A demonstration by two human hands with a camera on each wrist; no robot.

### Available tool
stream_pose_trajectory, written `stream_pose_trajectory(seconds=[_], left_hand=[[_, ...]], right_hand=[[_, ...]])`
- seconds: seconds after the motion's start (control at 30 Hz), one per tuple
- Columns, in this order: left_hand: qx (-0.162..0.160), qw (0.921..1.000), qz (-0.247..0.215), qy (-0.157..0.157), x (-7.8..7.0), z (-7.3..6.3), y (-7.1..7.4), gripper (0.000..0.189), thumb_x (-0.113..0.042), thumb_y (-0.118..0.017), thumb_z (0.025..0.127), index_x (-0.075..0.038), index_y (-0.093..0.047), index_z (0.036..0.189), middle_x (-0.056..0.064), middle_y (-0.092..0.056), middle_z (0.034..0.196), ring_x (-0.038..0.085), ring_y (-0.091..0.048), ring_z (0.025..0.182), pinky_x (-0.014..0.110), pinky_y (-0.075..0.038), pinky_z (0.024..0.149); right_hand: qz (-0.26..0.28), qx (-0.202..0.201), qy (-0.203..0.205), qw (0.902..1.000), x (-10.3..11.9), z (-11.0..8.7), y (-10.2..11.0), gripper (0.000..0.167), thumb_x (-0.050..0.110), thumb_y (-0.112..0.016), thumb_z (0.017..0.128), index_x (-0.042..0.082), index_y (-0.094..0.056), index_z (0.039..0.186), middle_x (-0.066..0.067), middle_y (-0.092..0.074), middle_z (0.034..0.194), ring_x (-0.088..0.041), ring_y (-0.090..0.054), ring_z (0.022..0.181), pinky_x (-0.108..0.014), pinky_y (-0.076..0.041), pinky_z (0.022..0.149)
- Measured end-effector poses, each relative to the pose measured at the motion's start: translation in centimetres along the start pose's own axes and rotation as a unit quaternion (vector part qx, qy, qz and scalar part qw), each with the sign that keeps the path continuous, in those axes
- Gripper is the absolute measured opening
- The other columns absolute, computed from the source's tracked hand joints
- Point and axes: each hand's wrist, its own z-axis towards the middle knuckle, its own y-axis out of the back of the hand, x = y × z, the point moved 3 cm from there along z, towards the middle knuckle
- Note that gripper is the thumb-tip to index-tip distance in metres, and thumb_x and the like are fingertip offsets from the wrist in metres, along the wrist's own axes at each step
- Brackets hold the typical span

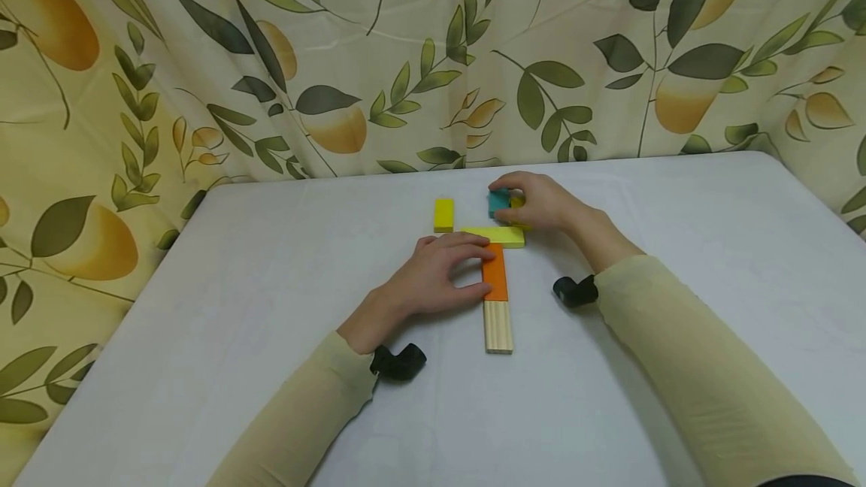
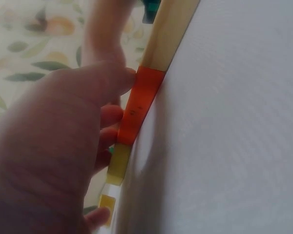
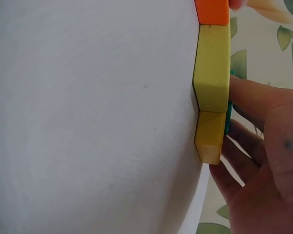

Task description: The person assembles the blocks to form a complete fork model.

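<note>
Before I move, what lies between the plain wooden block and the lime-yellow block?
In the head view, only the orange block lies between the plain wooden block and the lime-yellow block.

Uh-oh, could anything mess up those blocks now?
Maybe! The right hand pinches the teal block right by a yellow block, so its fingers might knock that yellow one. The left hand touches the orange block, and a little push could slide it out of line with the wooden block. The lime block at its other end might get nudged crooked too.
</note>
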Motion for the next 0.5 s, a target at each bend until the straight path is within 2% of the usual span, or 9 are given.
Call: stream_pose_trajectory(seconds=[0.5], left_hand=[[-0.008, 0.9999, 0.000, -0.008, 0.01, 0.01, -0.01, 0.041, -0.039, -0.071, 0.093, -0.020, -0.069, 0.129, -0.005, -0.056, 0.142, 0.009, -0.044, 0.135, 0.043, -0.030, 0.104]], right_hand=[[-0.001, 0.002, 0.020, 0.9998, 0.70, 0.22, -0.31, 0.049, 0.017, -0.072, 0.093, 0.004, -0.059, 0.138, -0.016, -0.052, 0.145, -0.037, -0.044, 0.133, -0.056, -0.030, 0.113]])
